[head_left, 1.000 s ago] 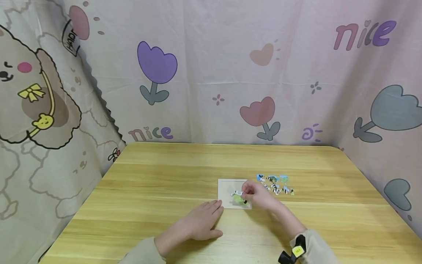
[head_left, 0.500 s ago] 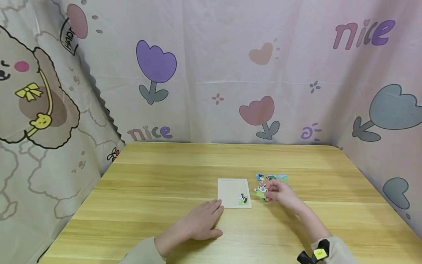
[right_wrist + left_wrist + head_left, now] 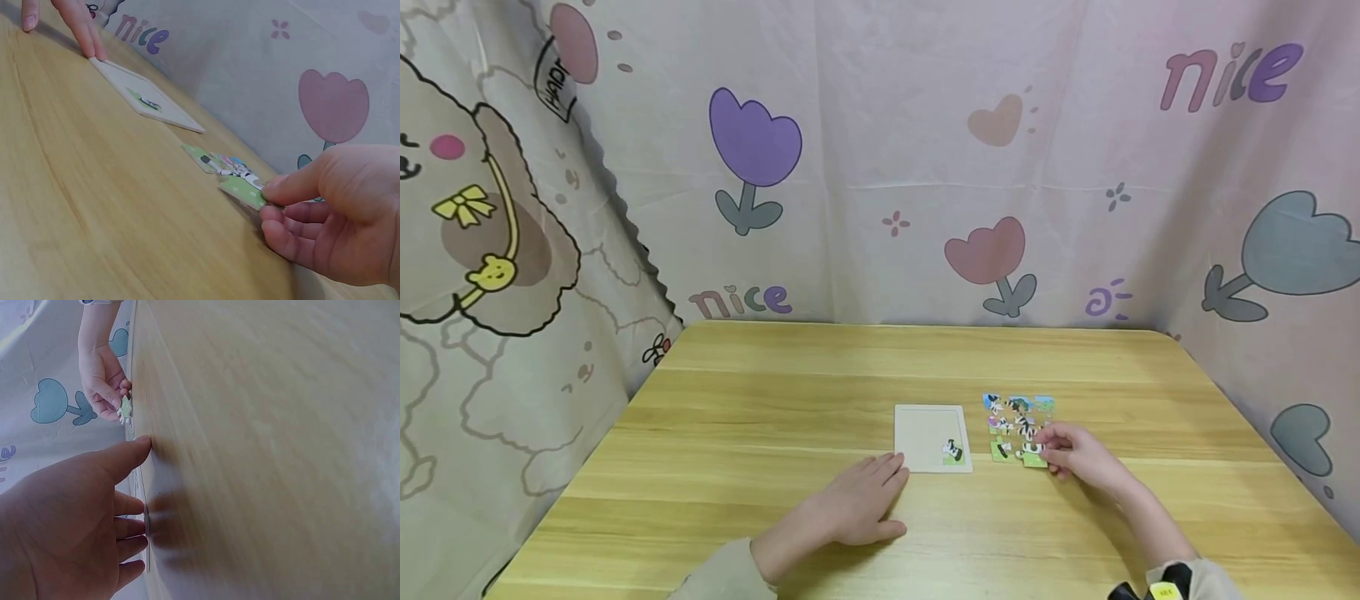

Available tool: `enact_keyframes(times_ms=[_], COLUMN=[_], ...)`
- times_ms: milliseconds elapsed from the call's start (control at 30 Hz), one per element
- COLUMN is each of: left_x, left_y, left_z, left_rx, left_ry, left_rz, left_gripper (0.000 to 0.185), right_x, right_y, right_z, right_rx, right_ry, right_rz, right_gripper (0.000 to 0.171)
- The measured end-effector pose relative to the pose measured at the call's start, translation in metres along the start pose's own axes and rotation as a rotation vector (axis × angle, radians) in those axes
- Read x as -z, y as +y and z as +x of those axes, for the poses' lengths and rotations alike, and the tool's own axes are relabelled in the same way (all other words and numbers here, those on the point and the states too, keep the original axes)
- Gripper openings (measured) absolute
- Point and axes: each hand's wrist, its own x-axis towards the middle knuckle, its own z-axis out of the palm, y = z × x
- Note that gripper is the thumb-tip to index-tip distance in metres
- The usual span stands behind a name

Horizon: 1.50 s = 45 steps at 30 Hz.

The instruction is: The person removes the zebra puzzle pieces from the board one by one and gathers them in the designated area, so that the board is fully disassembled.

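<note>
My left hand (image 3: pixel 865 502) lies with fingers extended, its fingertips touching the lower left corner of a pale puzzle tray (image 3: pixel 917 433). One puzzle piece (image 3: pixel 952 452), black and white on green, sits in the tray's lower right corner. To the right of the tray, my right hand (image 3: pixel 1084 456) pinches a green and white puzzle piece (image 3: pixel 244 190) between thumb and fingers. This piece is tilted, its near edge slightly off the table. Beside it lies another green puzzle piece (image 3: pixel 1002 451). The right fingers partly hide the held piece's right end.
Several loose puzzle pieces (image 3: pixel 1018 404) with blue, green and striped prints lie in rough rows behind the held piece. All of it rests on a wooden table (image 3: pixel 760 400). A patterned curtain (image 3: pixel 880 167) hangs behind the table and along its sides.
My right hand has carried the puzzle piece from above the tray rightward to the loose pieces, then farther right and nearer me. The left hand has stayed in place.
</note>
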Motion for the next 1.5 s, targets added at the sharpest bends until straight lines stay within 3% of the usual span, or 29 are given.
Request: enact_keyframes(times_ms=[167, 367, 567, 933, 1233, 1500], left_x=[0.001, -0.001, -0.003, -0.002, -0.004, -0.005], left_y=[0.001, 0.000, -0.001, 0.000, 0.000, 0.000], left_z=[0.000, 0.000, 0.001, 0.000, 0.000, 0.001], left_rx=[0.002, -0.004, 0.002, 0.006, 0.020, 0.024], left_ry=[0.001, 0.012, 0.015, 0.006, -0.009, -0.011], left_rz=[0.006, -0.001, -0.004, 0.001, -0.015, -0.017], left_gripper=[0.071, 0.070, 0.070, 0.069, 0.070, 0.070], right_x=[-0.002, -0.008, -0.013, -0.012, -0.013, -0.034], right_y=[0.004, 0.004, 0.001, -0.003, -0.010, -0.029], right_z=[0.000, 0.004, 0.007, 0.005, 0.011, 0.027], right_rx=[-0.022, -0.023, -0.017, -0.025, -0.035, 0.035], right_ry=[0.073, 0.176, 0.225, 0.226, 0.274, 0.238], right_rz=[-0.059, -0.207, -0.301, -0.241, -0.305, -0.266], right_gripper=[0.021, 0.015, 0.015, 0.011, 0.014, 0.019])
